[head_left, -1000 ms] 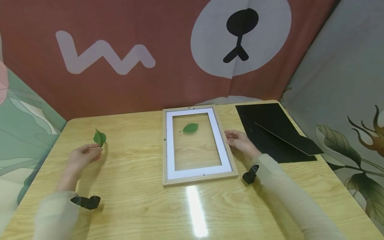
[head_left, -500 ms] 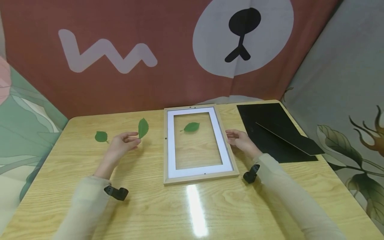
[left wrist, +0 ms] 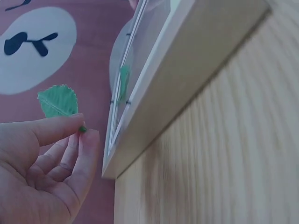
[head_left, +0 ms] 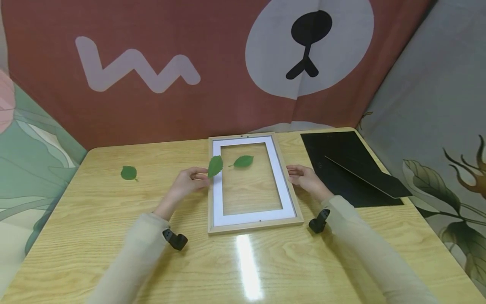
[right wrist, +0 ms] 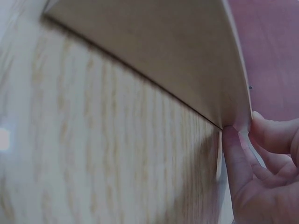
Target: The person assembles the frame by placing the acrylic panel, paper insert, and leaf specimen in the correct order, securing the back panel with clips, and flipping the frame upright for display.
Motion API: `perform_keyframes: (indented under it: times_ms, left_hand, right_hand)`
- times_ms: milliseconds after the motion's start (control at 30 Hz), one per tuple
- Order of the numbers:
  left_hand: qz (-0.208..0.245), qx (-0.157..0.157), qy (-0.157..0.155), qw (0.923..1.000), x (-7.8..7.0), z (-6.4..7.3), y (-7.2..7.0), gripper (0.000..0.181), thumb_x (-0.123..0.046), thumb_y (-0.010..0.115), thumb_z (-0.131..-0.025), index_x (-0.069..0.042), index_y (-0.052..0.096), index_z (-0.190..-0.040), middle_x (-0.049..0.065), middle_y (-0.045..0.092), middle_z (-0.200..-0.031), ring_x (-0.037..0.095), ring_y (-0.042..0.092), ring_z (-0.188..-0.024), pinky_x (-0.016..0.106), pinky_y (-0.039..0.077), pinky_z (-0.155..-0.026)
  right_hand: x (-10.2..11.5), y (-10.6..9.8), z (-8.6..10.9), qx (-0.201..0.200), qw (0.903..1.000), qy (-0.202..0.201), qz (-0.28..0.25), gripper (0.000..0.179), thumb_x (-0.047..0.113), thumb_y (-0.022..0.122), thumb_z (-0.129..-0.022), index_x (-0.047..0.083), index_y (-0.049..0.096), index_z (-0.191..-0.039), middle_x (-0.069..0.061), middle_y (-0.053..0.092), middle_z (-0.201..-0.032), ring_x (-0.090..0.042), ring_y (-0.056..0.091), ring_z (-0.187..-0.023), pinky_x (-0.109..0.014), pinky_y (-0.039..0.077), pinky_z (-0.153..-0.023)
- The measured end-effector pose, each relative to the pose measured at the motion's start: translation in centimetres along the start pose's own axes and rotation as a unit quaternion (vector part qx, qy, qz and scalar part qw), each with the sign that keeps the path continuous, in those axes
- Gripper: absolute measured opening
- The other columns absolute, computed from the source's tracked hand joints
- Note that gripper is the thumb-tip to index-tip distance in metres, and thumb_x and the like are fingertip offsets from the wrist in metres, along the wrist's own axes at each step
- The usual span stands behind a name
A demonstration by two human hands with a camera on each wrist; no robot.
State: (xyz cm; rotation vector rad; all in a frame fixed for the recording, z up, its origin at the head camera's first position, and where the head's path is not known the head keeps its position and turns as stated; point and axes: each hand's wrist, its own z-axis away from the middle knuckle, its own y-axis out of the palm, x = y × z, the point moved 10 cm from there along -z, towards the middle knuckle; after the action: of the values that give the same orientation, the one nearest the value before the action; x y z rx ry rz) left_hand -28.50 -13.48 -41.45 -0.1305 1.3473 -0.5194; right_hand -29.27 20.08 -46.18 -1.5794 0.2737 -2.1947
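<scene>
My left hand [head_left: 189, 182] pinches the stem of a green leaf [head_left: 215, 166] between thumb and finger. The leaf is raised, overlapping the left border of a wooden picture frame [head_left: 255, 228] in the head view. In the left wrist view the leaf [left wrist: 58, 101] stands up above the fingertips, beside the frame's side wall [left wrist: 187, 70]. Another green leaf [head_left: 243, 161] lies inside the frame's white mat [head_left: 243, 218]. With its fingertips, my right hand [head_left: 306, 180] touches the frame's right side; in the right wrist view the fingertips [right wrist: 230, 135] are at its wall and top edge.
A third leaf [head_left: 128, 172] lies on the wooden table [head_left: 114, 202] at the left. Black backing boards [head_left: 330, 145] lie at the right, one tilted over the other. Behind the table hangs a red-brown cloth [head_left: 212, 109] with a printed bear face.
From beside the leaf at the left, my left hand has carried the pinched leaf right to the frame's left border. My right hand stays at the frame's right side.
</scene>
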Motion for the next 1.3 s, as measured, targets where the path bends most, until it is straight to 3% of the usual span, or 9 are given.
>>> perform_keyframes:
  times_ms: [233,467,667,800,1033,1300]
  left_hand:
    - [-0.016,0.013,0.004,0.9998,-0.9,-1.5,2.6,0.039,-0.002,0.061,-0.090,0.006,0.054,-0.128,0.026,0.063,-0.115,0.014,0.065,-0.085,0.029,0.059,-0.081]
    - [-0.022,0.031,-0.006,0.9992,-2.0,-2.3,4.7,0.038,-0.001,0.060,-0.089,0.003,0.055,-0.126,0.024,0.063,-0.116,0.020,0.064,-0.093,0.026,0.058,-0.080]
    - [-0.015,0.041,0.004,0.9990,-3.1,-3.2,6.3,0.038,0.002,0.059,-0.087,0.005,0.057,-0.124,0.025,0.063,-0.114,0.017,0.062,-0.085,0.026,0.058,-0.076]
    - [-0.023,0.051,-0.006,0.9984,-3.2,-3.7,7.2,0.036,0.002,0.058,-0.088,0.005,0.057,-0.124,0.024,0.064,-0.115,0.019,0.062,-0.082,0.027,0.057,-0.073]
    - [-0.059,0.052,-0.010,0.9968,-3.5,-4.3,8.0,0.030,0.002,0.059,-0.088,0.004,0.062,-0.118,0.021,0.067,-0.110,0.017,0.062,-0.079,0.025,0.057,-0.070]
    - [-0.058,0.057,-0.010,0.9966,-3.6,-4.4,8.1,0.033,0.004,0.059,-0.086,0.004,0.062,-0.118,0.019,0.066,-0.109,0.015,0.060,-0.075,0.023,0.055,-0.067]
  right_hand:
    - [-0.2,-0.1,0.0,-0.002,1.0000,0.005,0.000,0.049,0.003,0.045,-0.099,0.002,0.033,-0.146,-0.023,0.042,-0.145,-0.034,0.045,-0.132,-0.044,0.039,-0.113]
    - [-0.1,0.0,-0.1,0.000,1.0000,-0.001,-0.001,0.048,0.003,0.045,-0.099,0.001,0.034,-0.146,-0.023,0.042,-0.145,-0.035,0.043,-0.134,-0.044,0.039,-0.113]
    - [0.2,-0.2,-0.1,-0.002,1.0000,-0.003,-0.003,0.049,0.000,0.044,-0.098,0.000,0.033,-0.146,-0.024,0.041,-0.145,-0.036,0.043,-0.134,-0.045,0.039,-0.112]
    - [0.2,-0.1,0.2,0.000,1.0000,-0.002,0.002,0.049,0.002,0.044,-0.099,0.001,0.033,-0.146,-0.024,0.042,-0.144,-0.036,0.044,-0.132,-0.045,0.040,-0.112]
    - [0.3,0.1,0.2,0.001,0.9999,-0.012,0.010,0.048,0.004,0.045,-0.099,0.000,0.034,-0.146,-0.024,0.043,-0.143,-0.034,0.046,-0.129,-0.045,0.041,-0.110]
    - [0.4,0.0,0.1,0.000,0.9998,-0.016,0.012,0.048,0.002,0.045,-0.099,-0.001,0.033,-0.145,-0.025,0.043,-0.143,-0.035,0.046,-0.130,-0.045,0.041,-0.110]
